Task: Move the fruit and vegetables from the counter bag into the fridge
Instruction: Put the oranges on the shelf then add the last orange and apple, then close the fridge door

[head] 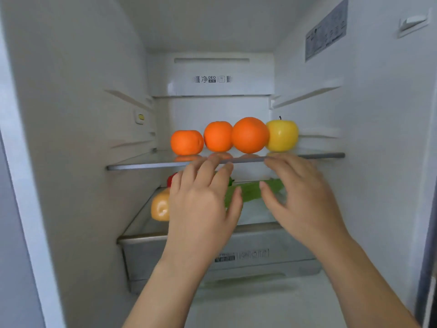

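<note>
Four round fruits sit in a row on the upper glass shelf [142, 165] of the open fridge [82, 114] — a small orange [186, 142] at the left, a second orange [218, 136] beside it, a larger orange [250, 135] touching that one, and a yellow apple [282, 135] with a dark stem at the right end, pressed against the large orange. Their reflections show faintly on the glass.

Both hands reach in at the level of that shelf's front edge. The left hand [203, 204] is open with fingers spread loosely, its fingertips at the shelf's metal trim, holding nothing. The right hand [300, 200] is likewise open and empty, fingers relaxed and slightly curled, its fingertips touching or just in front of the trim below the apple.

On the lower shelf [142, 235], partly hidden behind the hands, lie a yellow-orange pepper [160, 207] at the left, a bit of something red [171, 179] behind it, and a leafy green vegetable [253, 191] in the gap between the two hands. Below that is a translucent drawer [272, 256] with printed icons on its front. A label [327, 31] is stuck to the right inner wall.
</note>
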Demonstrator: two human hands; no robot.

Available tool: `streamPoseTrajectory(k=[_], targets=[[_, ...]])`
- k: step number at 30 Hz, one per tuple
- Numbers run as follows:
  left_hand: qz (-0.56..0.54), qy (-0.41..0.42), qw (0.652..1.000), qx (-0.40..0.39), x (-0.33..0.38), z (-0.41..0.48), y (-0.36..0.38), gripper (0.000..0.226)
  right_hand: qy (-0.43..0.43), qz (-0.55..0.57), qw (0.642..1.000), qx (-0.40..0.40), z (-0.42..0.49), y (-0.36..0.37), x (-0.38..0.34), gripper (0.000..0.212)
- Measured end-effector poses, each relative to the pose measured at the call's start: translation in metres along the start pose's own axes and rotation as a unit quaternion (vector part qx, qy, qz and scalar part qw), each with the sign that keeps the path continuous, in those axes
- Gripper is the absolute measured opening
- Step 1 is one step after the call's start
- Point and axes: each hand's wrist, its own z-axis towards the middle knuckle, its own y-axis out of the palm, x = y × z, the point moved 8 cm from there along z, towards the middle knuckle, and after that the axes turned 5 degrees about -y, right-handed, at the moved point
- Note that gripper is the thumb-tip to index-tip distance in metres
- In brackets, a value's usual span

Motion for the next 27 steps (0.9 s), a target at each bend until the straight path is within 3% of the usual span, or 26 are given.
streamPoseTrajectory(k=[10,27], targets=[[-0.049,-0.022,0.996,-0.075,0.006,-0.105,-0.006,0.036,0.012,-0.022,0.993,-0.119,-0.096,-0.007,-0.053,0.042],[0.012,-0.132,0.978,-0.163,0.104,-0.242,-0.107,0.039,0.014,0.038,0.982,-0.182,-0.221,-0.136,-0.092,0.041]])
